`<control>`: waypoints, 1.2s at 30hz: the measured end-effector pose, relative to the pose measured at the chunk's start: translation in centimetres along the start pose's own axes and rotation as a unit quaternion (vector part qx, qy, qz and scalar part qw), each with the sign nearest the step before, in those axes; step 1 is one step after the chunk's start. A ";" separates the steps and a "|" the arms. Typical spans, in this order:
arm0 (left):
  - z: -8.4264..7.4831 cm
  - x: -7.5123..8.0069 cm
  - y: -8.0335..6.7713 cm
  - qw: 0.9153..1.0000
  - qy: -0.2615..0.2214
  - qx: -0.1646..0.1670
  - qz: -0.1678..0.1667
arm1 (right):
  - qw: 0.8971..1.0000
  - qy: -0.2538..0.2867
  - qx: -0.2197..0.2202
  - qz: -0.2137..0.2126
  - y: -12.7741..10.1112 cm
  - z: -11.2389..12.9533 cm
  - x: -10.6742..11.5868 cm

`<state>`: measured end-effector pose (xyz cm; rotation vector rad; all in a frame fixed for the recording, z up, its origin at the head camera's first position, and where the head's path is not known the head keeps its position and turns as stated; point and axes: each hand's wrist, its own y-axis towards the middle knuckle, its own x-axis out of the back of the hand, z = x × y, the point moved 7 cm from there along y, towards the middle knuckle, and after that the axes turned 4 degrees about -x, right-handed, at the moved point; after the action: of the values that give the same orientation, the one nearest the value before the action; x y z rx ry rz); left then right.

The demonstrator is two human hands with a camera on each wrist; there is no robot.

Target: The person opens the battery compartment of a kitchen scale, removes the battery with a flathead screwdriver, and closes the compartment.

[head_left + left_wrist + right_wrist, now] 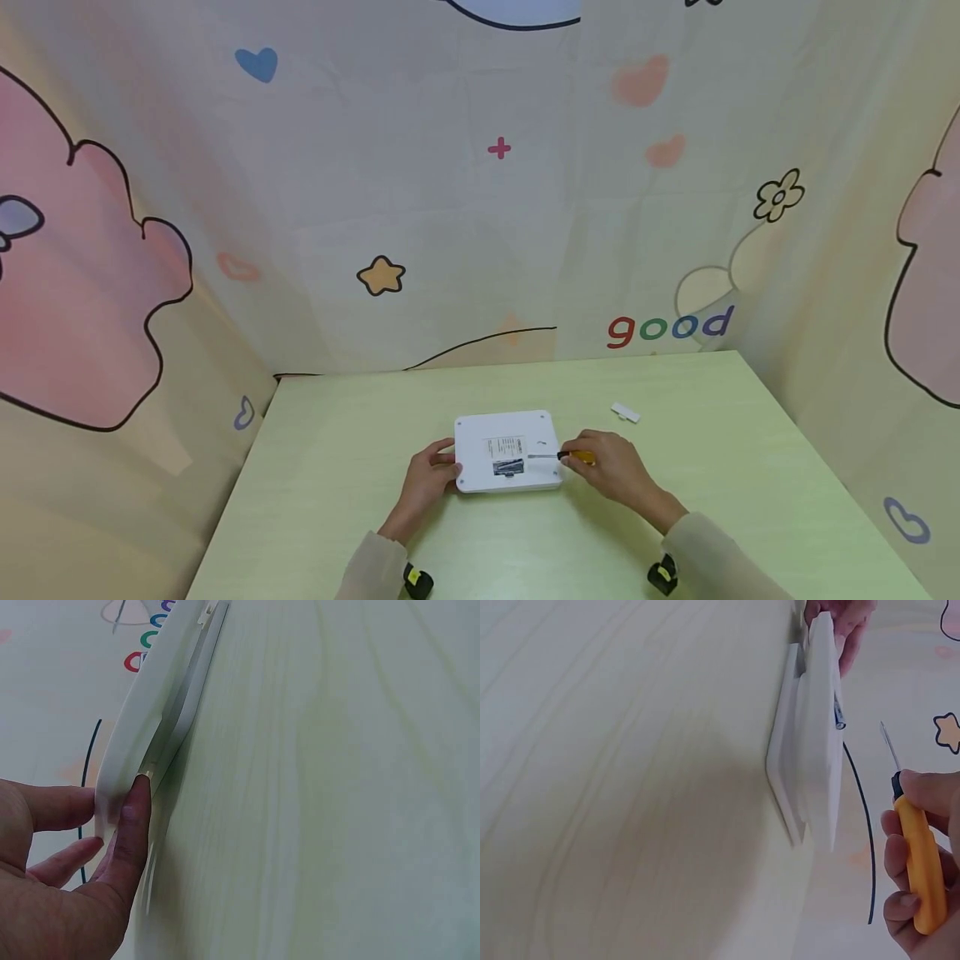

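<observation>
A flat white square device (508,451) lies underside up on the pale green table (360,450), with a label and a small dark opening in its middle. My left hand (433,473) grips its left edge, thumb (132,825) on the rim of the device (161,705). My right hand (606,467) holds a yellow-handled screwdriver (576,456); its metal shaft reaches left over the device's back toward the label. In the right wrist view the screwdriver (921,864) is pinched in my fingers, tip just off the device (817,742).
A small white plastic piece (626,412) lies on the table behind my right hand. Cartoon-printed cloth walls (480,192) close in the table at the back and both sides.
</observation>
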<state>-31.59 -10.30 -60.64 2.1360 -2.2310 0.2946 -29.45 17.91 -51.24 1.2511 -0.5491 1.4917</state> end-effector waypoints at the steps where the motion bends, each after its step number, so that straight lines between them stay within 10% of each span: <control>1: 0.0 0.0 0.0 1.000 0.002 -0.003 0.001 | 1.000 0.000 0.002 0.003 0.0 0.2 0.1; 36: -0.1 0.0 -0.3 1.000 -0.016 -0.010 0.001 | 0.990 -0.105 0.070 0.065 1.3 3.9 -0.2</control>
<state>-31.33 -10.32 -60.49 2.1432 -2.2435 0.2402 -29.02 14.12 -49.71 1.5178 -0.6861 1.5373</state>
